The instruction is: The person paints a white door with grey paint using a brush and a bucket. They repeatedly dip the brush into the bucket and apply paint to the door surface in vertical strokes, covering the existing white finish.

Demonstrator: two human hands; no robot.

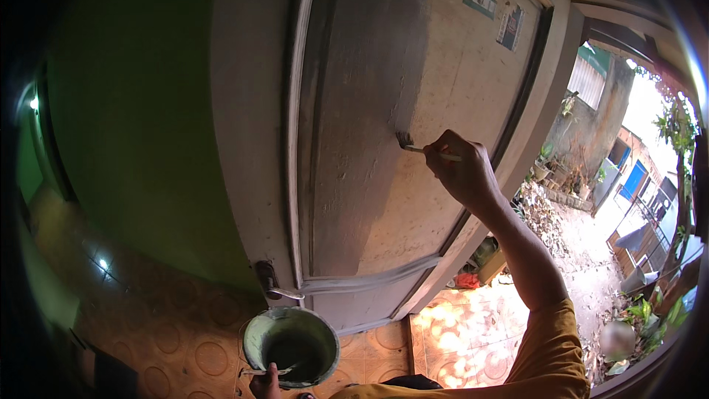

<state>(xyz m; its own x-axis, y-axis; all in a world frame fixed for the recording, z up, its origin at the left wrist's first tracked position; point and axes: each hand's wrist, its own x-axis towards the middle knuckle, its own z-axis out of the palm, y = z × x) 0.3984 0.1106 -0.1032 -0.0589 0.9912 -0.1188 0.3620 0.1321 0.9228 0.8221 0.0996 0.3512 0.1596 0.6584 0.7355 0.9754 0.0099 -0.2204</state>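
My right hand grips a paintbrush by its pale handle. Its dark bristles touch the door panel where a coat of grey paint meets the bare, stained beige surface. Low in the view, my left hand holds a bucket by the rim. The thumb presses over a thin, paint-smeared stick or handle lying across that rim; its kind is unclear. Dark contents show inside the bucket, and pale smears coat its inner wall.
A metal lever handle juts from the door just above the bucket. Two stickers are on the unpainted upper panel. Left is a green wall; below, orange floor tiles. A sunlit yard with plants lies to the right.
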